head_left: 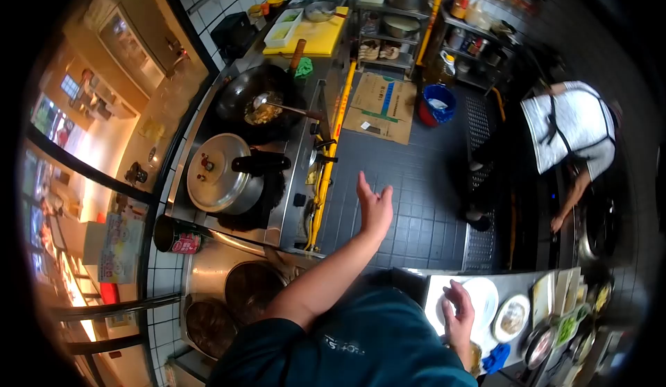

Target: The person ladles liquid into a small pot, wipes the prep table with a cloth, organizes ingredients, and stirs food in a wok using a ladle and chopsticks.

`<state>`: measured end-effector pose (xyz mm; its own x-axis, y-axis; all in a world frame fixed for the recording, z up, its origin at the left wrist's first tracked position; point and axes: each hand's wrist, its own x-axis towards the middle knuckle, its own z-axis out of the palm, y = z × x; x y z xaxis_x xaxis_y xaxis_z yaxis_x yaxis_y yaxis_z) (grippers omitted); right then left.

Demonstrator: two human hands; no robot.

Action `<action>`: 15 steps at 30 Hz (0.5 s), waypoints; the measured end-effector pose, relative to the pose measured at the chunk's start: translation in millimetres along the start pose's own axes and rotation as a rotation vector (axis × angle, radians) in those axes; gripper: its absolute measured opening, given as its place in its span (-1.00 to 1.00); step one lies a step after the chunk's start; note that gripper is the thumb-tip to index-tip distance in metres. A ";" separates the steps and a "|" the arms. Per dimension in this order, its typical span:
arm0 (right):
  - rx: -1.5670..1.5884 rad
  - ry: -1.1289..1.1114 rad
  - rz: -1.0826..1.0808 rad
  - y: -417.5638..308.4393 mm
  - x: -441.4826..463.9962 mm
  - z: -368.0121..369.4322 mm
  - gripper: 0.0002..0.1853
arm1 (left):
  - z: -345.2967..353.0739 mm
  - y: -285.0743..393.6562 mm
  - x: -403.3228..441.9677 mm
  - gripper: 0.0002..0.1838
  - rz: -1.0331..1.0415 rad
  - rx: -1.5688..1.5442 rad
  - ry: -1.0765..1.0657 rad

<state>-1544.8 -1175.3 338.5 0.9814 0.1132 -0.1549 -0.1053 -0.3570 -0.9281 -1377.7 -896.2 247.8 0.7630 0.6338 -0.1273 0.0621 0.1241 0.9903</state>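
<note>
My left hand (375, 210) is stretched out over the dark floor, fingers apart, with nothing in it. To its left is the stove, where a wok (239, 99) holds a ladle (295, 111) and some food. Beside the wok sits a lidded pressure cooker (220, 179) with a black handle. My right hand (459, 314) is over the counter at the lower right, in front of white plates (483, 302); its fingers look loosely bent and apart. Whether it touches a plate I cannot tell. Close by are a plate of food (512, 317) and a blue cloth (496, 358).
A co-worker (569, 123) bends over the right-hand counter. Flattened cardboard (380, 107) lies on the floor near a blue-lined bucket (438, 104). A yellow cutting board (319, 38) lies beyond the wok. Two large pots (255, 290) stand at the lower left.
</note>
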 end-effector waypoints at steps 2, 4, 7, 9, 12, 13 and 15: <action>-0.093 -0.051 -0.049 -9.8 52.1 3.9 -0.51 | 8.8 4.9 58.4 -0.09 0.012 0.032 0.138; -0.087 -0.112 -0.053 -12.2 102.9 6.9 -0.53 | 15.1 15.7 111.2 -0.07 -0.003 0.039 0.274; -0.086 -0.205 -0.056 -16.2 179.4 17.5 -0.55 | 15.1 -6.4 192.6 -0.05 -0.056 0.143 0.472; -0.124 -0.279 -0.079 -23.5 232.9 24.3 -0.57 | 7.8 -14.6 239.6 -0.04 -0.086 0.155 0.615; -0.160 -0.395 -0.171 -15.4 320.2 30.1 -0.58 | -9.7 -23.6 299.6 -0.03 -0.095 0.031 0.745; -0.160 -0.425 -0.165 -16.0 349.7 31.3 -0.58 | -17.3 -33.6 322.4 -0.08 -0.089 -0.058 0.771; -0.159 -0.491 -0.156 -20.1 414.5 35.6 -0.58 | -34.6 -54.1 359.2 -0.16 -0.102 -0.092 0.769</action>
<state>-1141.6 -1088.2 280.9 0.7892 0.5826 -0.1942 0.0990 -0.4327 -0.8961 -1129.3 -648.9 146.6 0.0941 0.9627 -0.2535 0.0285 0.2519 0.9673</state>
